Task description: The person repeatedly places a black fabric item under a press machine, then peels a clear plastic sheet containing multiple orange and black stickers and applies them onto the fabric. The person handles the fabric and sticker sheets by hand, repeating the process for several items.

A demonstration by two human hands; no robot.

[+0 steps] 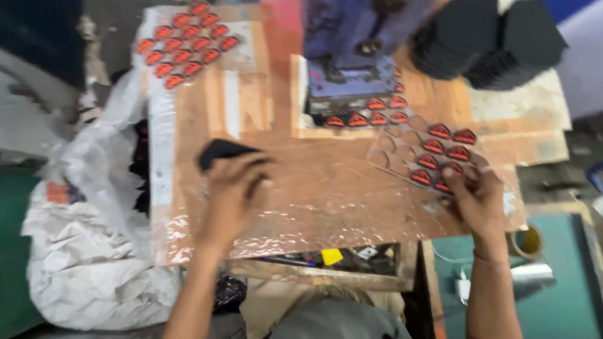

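L hand (pixel 231 186) grips black patch (pixel 223 151) left of press (pixel 352 79); R hand (pixel 478 199) pinches sticker sheet (pixel 436 153), which may tear if yanked.

**Two hands at a plastic-covered desk of red-and-black patches**

The left hand (pixel 231 193) holds a black piece (pixel 223 151) flat on the wooden desk (pixel 316 203). The right hand (pixel 477 197) has its fingers (pixel 466 176) on a clear sheet of red-and-black patches (pixel 443 153). Behind it stands a purple press machine (pixel 354 48) with more patches under its plate. Another patch sheet (pixel 189 40) lies far left, stacks of black pieces (pixel 489 36) far right, a white sack (pixel 87 219) beside the desk.
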